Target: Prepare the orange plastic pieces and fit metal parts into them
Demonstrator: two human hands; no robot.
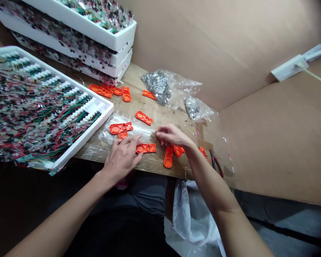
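Note:
My left hand [124,154] rests at the table's front edge with its fingers apart. An orange plastic shell [146,148] lies flat, its left end between my thumb and forefinger; whether they touch it I cannot tell. My right hand [170,135] is just to the right, thumb and fingers pinched together low over the table. Anything in that pinch is too small or hidden to make out. Below my right wrist lie another orange shell [168,157] and a partly covered one [177,151]. More shells [121,127] [143,117] lie beyond my left hand.
At left stands a white foam tray [110,109] packed with wired parts, with stacked trays [125,35] behind it. Two clear bags of small metal pieces [159,85] [192,107] lie at the back. Pliers [216,164] lie at right. A white plastic bag [183,210] hangs below the edge.

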